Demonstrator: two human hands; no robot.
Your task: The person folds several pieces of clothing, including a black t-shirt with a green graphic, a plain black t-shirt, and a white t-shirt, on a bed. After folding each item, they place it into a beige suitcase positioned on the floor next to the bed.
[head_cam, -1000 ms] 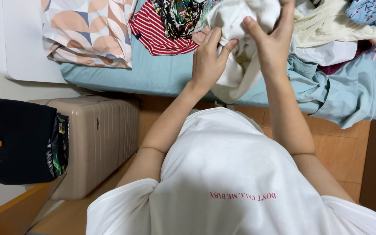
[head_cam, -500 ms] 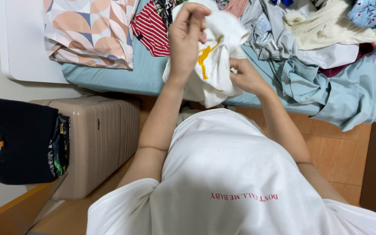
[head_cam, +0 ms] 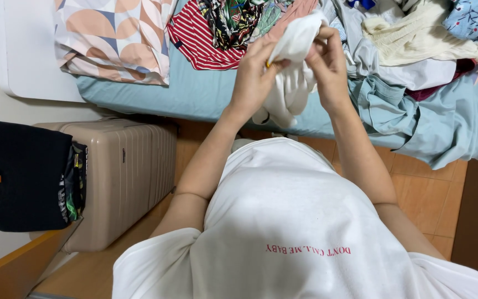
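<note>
White cloth garment [head_cam: 291, 77] is pinched, seemingly tightly, in each grip, left hand [head_cam: 255, 77] and right hand [head_cam: 327, 66].

White cloth [head_cam: 291, 77]: small, soft, bunched up. Held up in air over blue bed edge, between two hands. Top part pinched tight and pulled up to a point. Bottom part hangs down loose in folds. Tiny bit of yellow shows near left side.
</note>
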